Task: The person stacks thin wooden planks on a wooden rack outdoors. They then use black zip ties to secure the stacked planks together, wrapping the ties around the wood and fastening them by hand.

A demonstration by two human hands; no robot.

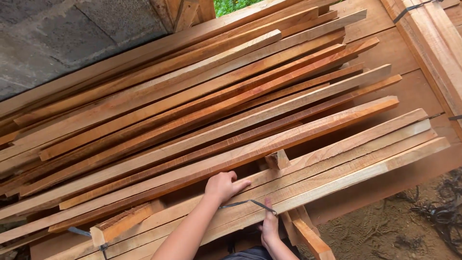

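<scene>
Hands on bundled timber strips, a dark strap running between them

Left hand point(224, 185) lies flat, fingers together, on the near bundle point(337, 163); just below it the right hand point(269, 226) pinches the thin strap point(250, 202). Strap looks stiff and springy, best held near its end. Loose planks point(202, 110) crowd behind; a short offcut point(277, 159) juts up beside

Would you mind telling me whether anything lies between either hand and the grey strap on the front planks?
Nothing visible does. The left hand rests on a plank beside the grey strap, and the right hand reaches up from the planks' front edge, its fingertips at the strap.
</scene>
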